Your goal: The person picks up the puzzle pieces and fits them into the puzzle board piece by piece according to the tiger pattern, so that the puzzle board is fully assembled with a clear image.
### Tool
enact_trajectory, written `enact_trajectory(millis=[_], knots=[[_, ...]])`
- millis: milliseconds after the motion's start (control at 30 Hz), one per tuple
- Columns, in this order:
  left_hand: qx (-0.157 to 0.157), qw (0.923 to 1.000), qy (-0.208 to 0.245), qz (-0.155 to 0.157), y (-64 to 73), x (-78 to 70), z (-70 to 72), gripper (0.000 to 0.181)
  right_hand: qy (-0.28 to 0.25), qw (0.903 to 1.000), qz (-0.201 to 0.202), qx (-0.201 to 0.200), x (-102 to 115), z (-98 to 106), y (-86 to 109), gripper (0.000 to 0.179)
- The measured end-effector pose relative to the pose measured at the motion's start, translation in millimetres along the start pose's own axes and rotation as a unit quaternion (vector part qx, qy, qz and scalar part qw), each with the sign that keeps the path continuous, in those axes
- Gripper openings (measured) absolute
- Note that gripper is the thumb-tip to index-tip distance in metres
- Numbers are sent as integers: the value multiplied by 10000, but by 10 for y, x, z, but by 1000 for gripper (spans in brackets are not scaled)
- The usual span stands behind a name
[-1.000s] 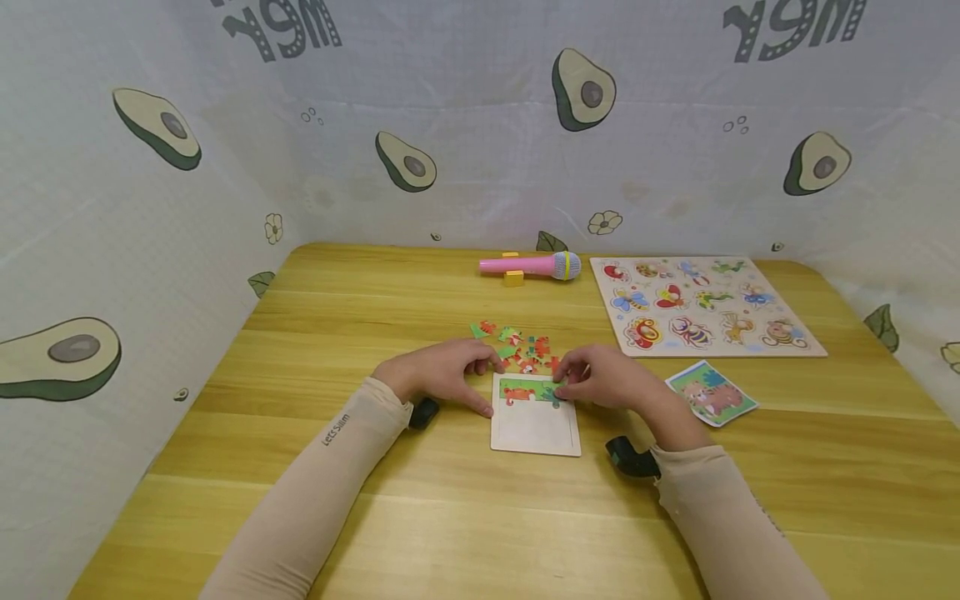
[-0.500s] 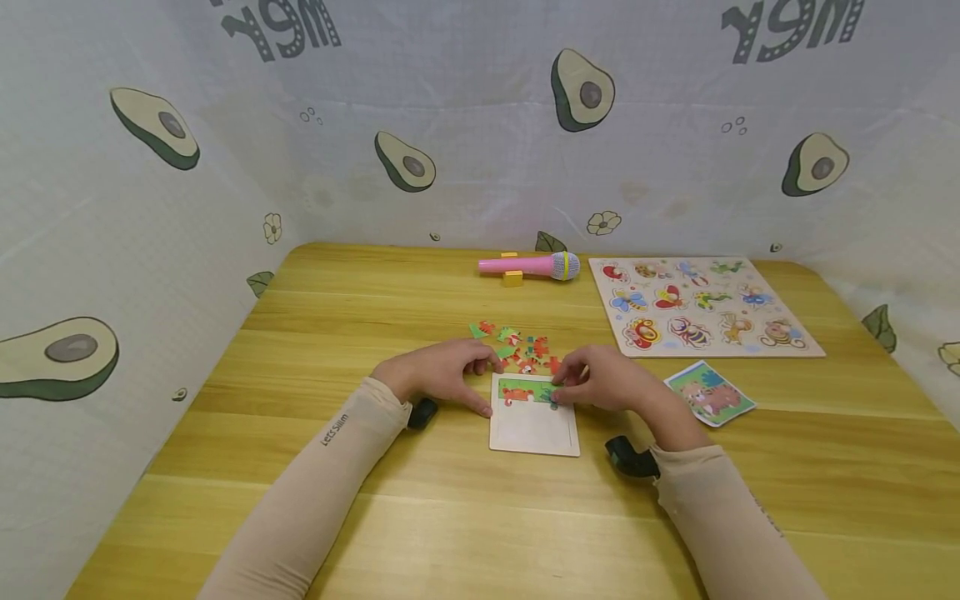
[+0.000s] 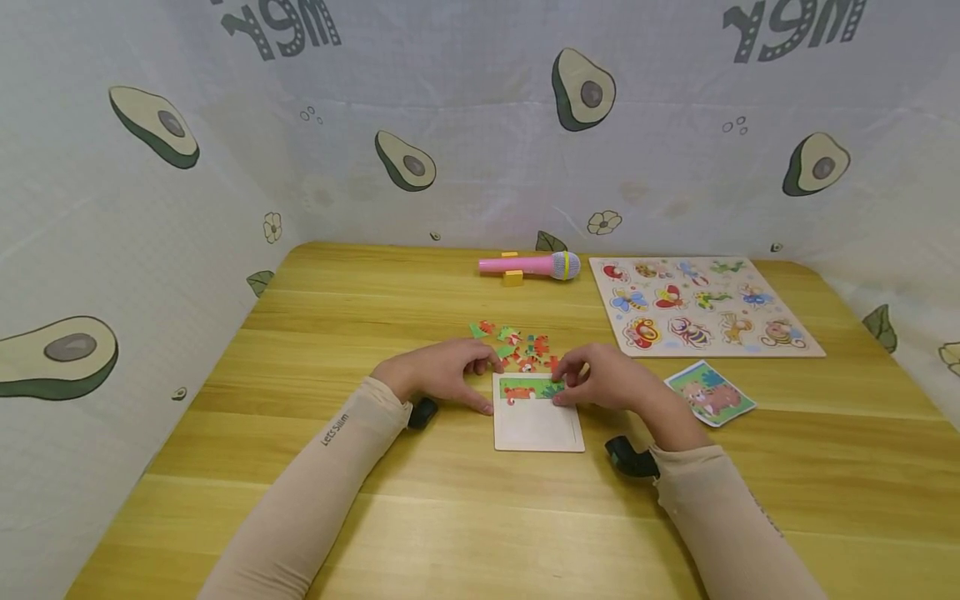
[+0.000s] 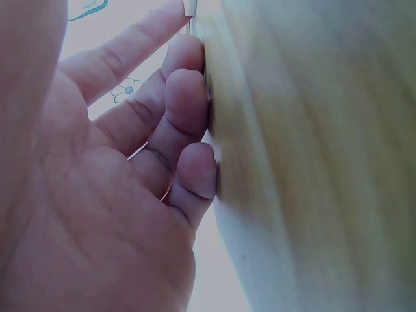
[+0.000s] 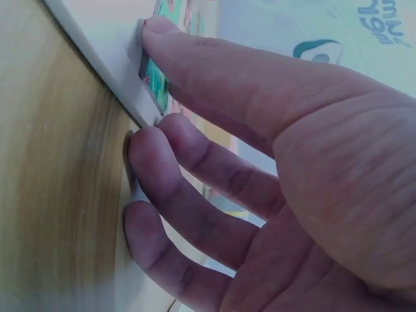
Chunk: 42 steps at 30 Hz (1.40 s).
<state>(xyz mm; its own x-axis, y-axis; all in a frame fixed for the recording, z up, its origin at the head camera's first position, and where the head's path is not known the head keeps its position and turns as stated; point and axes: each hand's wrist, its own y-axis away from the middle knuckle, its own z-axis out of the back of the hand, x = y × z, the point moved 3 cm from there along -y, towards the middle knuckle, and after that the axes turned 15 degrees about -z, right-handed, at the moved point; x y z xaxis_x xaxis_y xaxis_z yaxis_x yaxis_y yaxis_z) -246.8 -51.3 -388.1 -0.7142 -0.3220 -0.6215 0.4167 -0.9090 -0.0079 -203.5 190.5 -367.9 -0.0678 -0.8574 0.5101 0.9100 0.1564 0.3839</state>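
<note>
A small pale puzzle board (image 3: 534, 429) lies on the table, its upper strip filled with green and orange puzzle pieces (image 3: 519, 390). My left hand (image 3: 442, 371) holds the board's upper left corner, thumb at the left edge and index finger at the top. In the left wrist view, the left hand's lower fingers (image 4: 195, 170) rest curled on the table. At the board's upper right, my right hand (image 3: 611, 379) holds a green puzzle piece (image 3: 551, 389) in the strip; the right wrist view has the thumb (image 5: 162, 29) pressed on it. Loose puzzle pieces (image 3: 525, 346) lie just beyond the board.
A pink toy microphone (image 3: 528, 266) rests on yellow blocks (image 3: 513, 278) at the back. Back right lies a wooden insect puzzle (image 3: 705, 304); a picture card (image 3: 711, 393) sits nearer my right forearm. A patterned white cloth (image 3: 480, 100) surrounds the table (image 3: 480, 517).
The board has turned slightly counterclockwise and shifted a little right. The dark green piece under my right thumb sits higher, its lower tab no longer visible. Both hands stay nearly in place.
</note>
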Motion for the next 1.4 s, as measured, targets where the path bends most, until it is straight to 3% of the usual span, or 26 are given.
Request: enact_trajectory(millis=[800,1033,1400], knots=[[-41,9999,-127,65,-3,-20,27,47,12,9996,265,-68,-5,-8,-18,22],[-72,10000,-38,56,-2,-4,19,48,51,9995,298,-115,-14,-13,-20,31],[-95,9999,94,102,2,-6,18,48,105,9996,236,-126,-4,-8,-15,24]])
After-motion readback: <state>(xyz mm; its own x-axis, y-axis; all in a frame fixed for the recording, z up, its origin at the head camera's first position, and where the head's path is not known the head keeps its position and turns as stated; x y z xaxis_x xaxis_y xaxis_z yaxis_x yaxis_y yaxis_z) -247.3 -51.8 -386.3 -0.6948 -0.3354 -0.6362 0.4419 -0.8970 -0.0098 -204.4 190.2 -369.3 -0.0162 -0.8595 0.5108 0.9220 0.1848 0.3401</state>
